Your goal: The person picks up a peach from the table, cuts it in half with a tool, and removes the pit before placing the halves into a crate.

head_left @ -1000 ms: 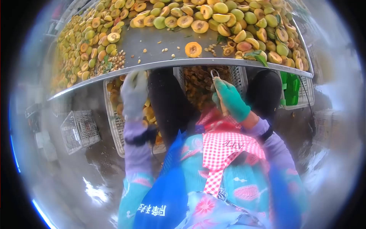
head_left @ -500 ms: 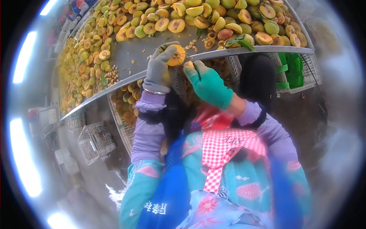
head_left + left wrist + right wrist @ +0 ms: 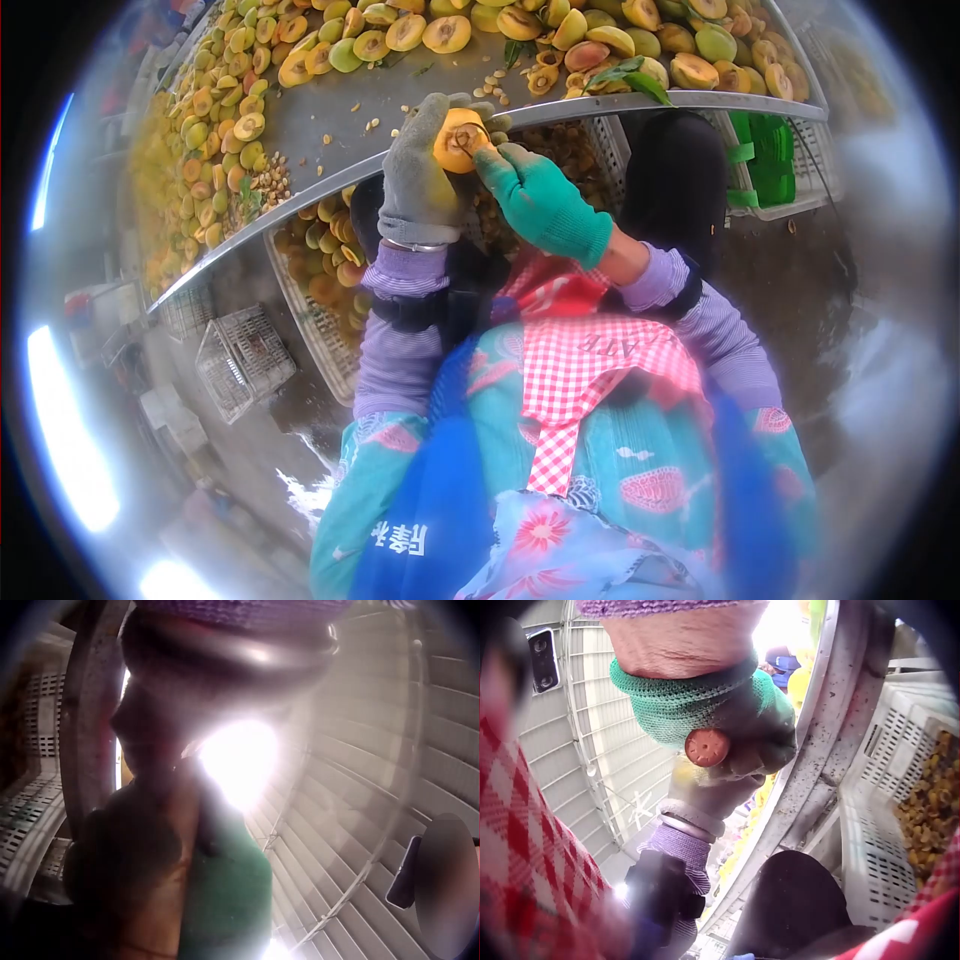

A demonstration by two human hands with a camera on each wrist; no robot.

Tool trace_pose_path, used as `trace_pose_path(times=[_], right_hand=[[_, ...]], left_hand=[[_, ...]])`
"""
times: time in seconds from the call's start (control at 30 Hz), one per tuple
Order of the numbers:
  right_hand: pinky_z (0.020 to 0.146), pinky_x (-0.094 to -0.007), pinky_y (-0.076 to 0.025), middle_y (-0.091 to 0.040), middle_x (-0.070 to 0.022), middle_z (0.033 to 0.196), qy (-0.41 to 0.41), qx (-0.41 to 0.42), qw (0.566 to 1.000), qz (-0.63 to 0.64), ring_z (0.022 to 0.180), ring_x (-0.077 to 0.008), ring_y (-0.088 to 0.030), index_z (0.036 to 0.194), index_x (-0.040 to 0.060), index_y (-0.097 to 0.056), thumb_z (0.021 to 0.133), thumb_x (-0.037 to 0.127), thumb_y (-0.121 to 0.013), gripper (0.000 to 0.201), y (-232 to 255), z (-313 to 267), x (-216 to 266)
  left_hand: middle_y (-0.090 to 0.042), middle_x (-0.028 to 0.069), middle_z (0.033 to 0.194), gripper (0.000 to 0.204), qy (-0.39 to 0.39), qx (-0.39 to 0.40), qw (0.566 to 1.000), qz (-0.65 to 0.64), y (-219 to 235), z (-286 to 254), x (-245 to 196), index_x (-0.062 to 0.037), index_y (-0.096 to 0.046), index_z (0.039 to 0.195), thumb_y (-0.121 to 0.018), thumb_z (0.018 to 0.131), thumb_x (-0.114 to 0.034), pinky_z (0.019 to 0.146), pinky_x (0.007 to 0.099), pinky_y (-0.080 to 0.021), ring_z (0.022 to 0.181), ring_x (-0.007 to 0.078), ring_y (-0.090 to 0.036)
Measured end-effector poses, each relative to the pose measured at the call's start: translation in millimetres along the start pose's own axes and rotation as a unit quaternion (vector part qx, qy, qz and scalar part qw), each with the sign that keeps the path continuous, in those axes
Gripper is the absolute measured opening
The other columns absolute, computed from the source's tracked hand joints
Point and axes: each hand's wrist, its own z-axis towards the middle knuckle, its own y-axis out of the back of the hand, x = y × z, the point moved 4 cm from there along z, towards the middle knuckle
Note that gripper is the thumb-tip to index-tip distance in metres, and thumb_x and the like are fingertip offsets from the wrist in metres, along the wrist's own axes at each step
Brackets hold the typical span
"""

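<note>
In the head view my left hand (image 3: 420,175), in a grey glove, grips a halved yellow peach (image 3: 458,137) with its cut face turned toward my right hand. My right hand (image 3: 548,205), in a green glove, holds a pitting tool with a thin wire loop (image 3: 480,128). That loop lies at the peach's cut face, around its centre. The round brown end of the tool's handle (image 3: 707,747) sticks out of the green glove in the right wrist view. Both hands are close together just at the metal table's front edge. In the left wrist view the hands are mostly in shadow.
Many halved peaches (image 3: 445,35) lie heaped on the metal table (image 3: 320,120), with scattered pits (image 3: 270,180) and leaves (image 3: 640,82). Below the edge stand a white crate (image 3: 877,855) of brown scraps and a crate of peaches (image 3: 325,270). A green basket (image 3: 765,165) is at the right.
My left hand has come in from the left and now holds a peach half taken up from the table. The right hand has risen from my lap, bringing the wire loop onto it.
</note>
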Motion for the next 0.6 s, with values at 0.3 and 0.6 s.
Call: trace_pose_path(times=[0.3,0.6], right_hand=[[0.057,-0.0314,-0.042,-0.053,-0.0054,0.069,-0.056,0.01,0.99,0.13,0.063,-0.0137,-0.047,0.096,-0.0014,-0.06,0.103,0.033,-0.047,0.037,-12,-5,7],[0.059,-0.025,-0.041,-0.054,-0.0001,0.074,-0.133,0.004,0.975,0.179,0.066,-0.0086,-0.046,0.096,0.0,-0.062,0.105,0.027,-0.043,0.034,-21,-14,6]], left_hand=[[-0.064,0.0162,0.099,0.032,-0.046,-0.042,0.997,0.053,-10,0,2,0.0059,-0.06,0.109,-0.041,0.101,-0.019,0.078,0.0357,-0.056,0.088,0.0269,-0.067],[-0.066,0.0127,0.096,0.024,-0.207,0.054,0.914,0.346,-26,-5,-15,0.0043,-0.061,0.107,-0.045,0.1,-0.013,0.07,0.0286,-0.058,0.083,0.0188,-0.068]])
